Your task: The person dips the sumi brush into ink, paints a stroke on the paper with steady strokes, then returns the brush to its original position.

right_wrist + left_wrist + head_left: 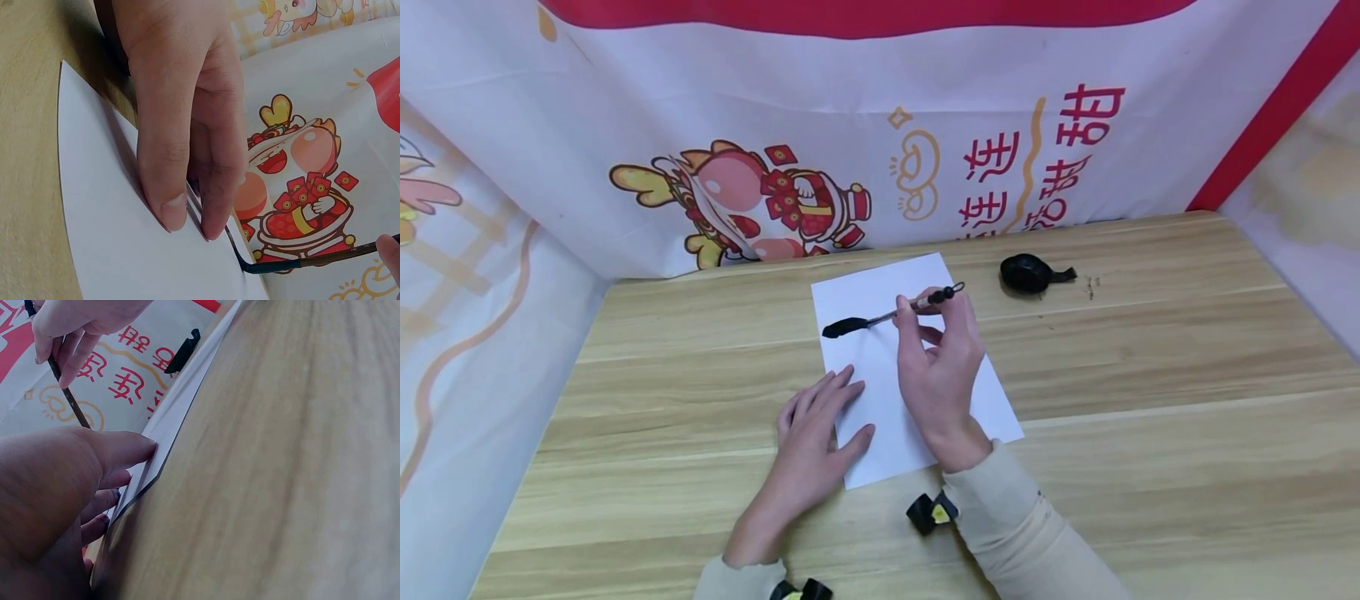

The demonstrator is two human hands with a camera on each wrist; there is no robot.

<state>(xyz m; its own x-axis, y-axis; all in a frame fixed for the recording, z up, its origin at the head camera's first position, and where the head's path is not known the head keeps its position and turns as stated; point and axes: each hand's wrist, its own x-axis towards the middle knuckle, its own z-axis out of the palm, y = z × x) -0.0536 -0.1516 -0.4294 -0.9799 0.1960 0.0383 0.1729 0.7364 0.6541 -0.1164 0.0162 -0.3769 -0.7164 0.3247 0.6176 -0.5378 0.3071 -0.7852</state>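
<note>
My right hand (pixel 942 362) pinches a writing brush (pixel 904 310) between thumb and fingers. The brush slants over a white sheet of paper (pixel 880 287), its dark bent tip (pixel 253 267) low at the sheet in the right wrist view. A thick black ink stroke (pixel 844 327) runs along the sheet's left part, with the brush tip at its right end. My left hand (pixel 816 433) rests, fingers spread, on the paper's lower left edge. In the left wrist view its thumb (pixel 128 450) lies on the sheet.
A round black vessel (pixel 1025 273) with a short stub stands right of the paper, with small dark marks (pixel 1092 287) beside it. The wooden table (pixel 1150 400) meets a printed white cloth (pixel 850 75) at the back.
</note>
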